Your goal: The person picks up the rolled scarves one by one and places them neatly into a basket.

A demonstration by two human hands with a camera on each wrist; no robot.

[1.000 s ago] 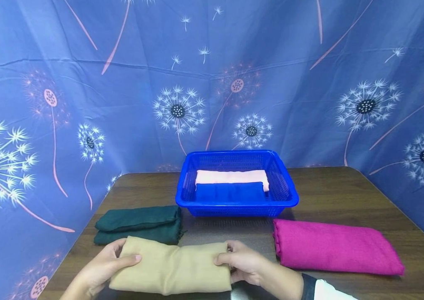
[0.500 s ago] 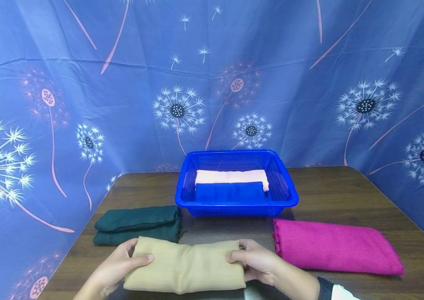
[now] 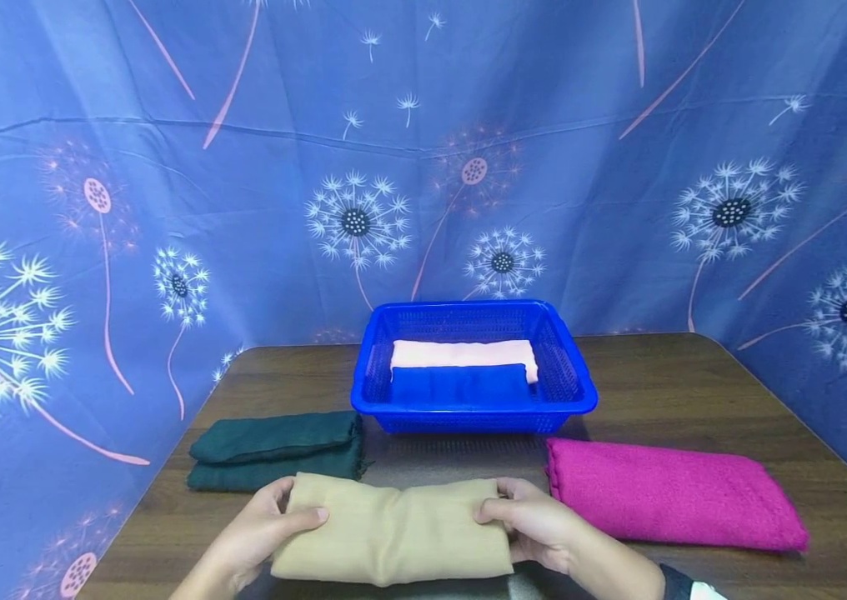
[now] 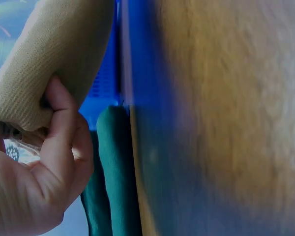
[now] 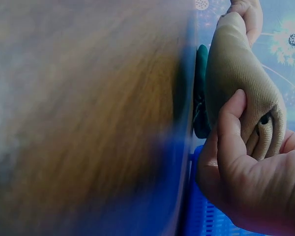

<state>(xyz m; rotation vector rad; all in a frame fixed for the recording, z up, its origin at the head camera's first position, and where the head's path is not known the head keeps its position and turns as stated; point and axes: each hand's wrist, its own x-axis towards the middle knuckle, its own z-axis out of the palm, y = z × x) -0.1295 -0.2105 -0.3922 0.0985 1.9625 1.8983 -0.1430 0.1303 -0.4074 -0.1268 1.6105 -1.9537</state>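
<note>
A folded beige cloth (image 3: 393, 533) is stretched between my two hands at the front of the table, sagging slightly along its middle. My left hand (image 3: 262, 533) grips its left end, thumb on top and fingers beneath. At the other end, my right hand (image 3: 536, 525) pinches the cloth the same way. The right wrist view shows the folded layers of the beige cloth (image 5: 246, 73) at that end, held off the table. Just behind my left hand lies a folded dark green cloth (image 3: 277, 450). A folded magenta cloth (image 3: 671, 496) lies to the right of my right hand.
A blue plastic basket (image 3: 476, 408) stands at the middle back of the wooden table (image 3: 656, 383). Inside it are a folded pale pink cloth (image 3: 461, 353) and a folded blue cloth (image 3: 461, 385). A blue dandelion-patterned curtain (image 3: 243, 208) hangs behind and around the table.
Both hands have carried the beige cloth steadily to the right along the table's front. The basket and the other cloths have stayed put.
</note>
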